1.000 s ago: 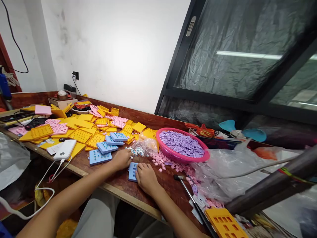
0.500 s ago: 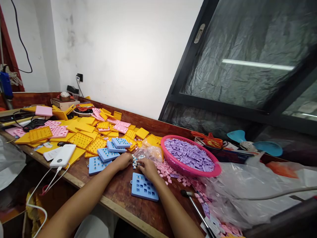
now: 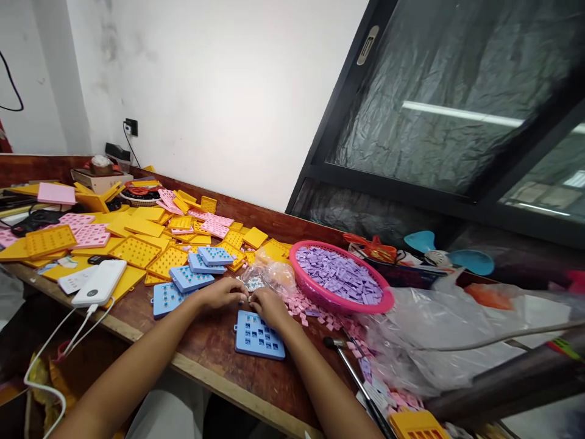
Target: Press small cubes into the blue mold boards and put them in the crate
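My left hand (image 3: 226, 294) is closed, with its fingertips bunched at the edge of a small heap of white and blue bits (image 3: 253, 282). My right hand (image 3: 269, 306) meets it from the other side, thumb and fingers pinched together. Whatever sits between the fingertips is too small to make out. Just below my right hand lies a light blue board (image 3: 260, 347) with square holes, several small pegs along its top row. Left of my left hand, several blue boards (image 3: 191, 278) with rows of blue pegs overlap in a pile.
A pink basket (image 3: 387, 299) of purple tiles stands to the right, with pink tiles (image 3: 304, 305) scattered beside it. Yellow boards (image 3: 158, 262) cover the left. A white power bank (image 3: 99, 283) lies near the edge. A hammer-like tool (image 3: 351, 366) and plastic bags (image 3: 429, 347) lie right.
The view has swung slightly to the right. My hands have come closer together, fingertips nearly meeting in front of the small heap. The blue board stays below them.
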Motion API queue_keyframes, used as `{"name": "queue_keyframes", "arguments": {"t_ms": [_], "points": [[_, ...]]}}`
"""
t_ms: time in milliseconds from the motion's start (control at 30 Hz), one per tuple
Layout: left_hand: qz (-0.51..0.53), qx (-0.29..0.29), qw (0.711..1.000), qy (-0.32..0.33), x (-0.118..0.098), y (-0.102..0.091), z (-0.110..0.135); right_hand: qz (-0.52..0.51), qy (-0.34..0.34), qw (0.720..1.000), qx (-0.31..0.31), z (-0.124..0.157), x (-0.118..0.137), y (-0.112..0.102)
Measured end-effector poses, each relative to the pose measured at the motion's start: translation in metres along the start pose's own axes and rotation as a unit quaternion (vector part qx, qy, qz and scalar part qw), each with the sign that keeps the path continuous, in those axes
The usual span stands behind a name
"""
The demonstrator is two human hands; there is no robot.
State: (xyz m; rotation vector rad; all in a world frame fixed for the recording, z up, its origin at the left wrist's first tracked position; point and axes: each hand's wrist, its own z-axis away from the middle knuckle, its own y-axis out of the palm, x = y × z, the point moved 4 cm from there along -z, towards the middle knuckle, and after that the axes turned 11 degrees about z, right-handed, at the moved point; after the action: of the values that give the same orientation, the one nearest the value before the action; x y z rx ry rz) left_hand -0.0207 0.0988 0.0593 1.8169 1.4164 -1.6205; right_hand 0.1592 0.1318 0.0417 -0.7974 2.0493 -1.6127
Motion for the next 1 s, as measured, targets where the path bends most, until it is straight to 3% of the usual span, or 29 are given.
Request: {"name": "queue_keyframes", "arguments": {"t_ms": [167,300,467,600,733,1000], "points": [[0.058,0.058,0.995,-0.055,0.003,0.01,0.005,-0.02,0.001,1.0,-0.009,0.005,-0.004,0.002],[-0.03,0.064,0.995,-0.072,-0.003,0.017,0.006,-0.055,-0.017,0.998,-0.014,-0.004,-0.003,0.006],[-0.184,0.063,0.981,-0.018,-0.021,0.029,0.004,-0.097,-0.017,0.994,-0.039,-0.005,-0.008,-0.003],[-0.233,0.094,0.968,0.003,-0.025,0.04,0.004,-0.229,-0.003,0.97,-0.087,0.017,-0.017,-0.032],[-0.275,0.09,0.957,-0.017,-0.025,0.046,0.005,-0.3,0.018,0.95,-0.088,0.05,-0.021,-0.051],[-0.272,0.077,0.958,-0.049,-0.02,0.051,0.006,-0.31,0.084,0.942,-0.095,0.071,-0.023,-0.03]]}}
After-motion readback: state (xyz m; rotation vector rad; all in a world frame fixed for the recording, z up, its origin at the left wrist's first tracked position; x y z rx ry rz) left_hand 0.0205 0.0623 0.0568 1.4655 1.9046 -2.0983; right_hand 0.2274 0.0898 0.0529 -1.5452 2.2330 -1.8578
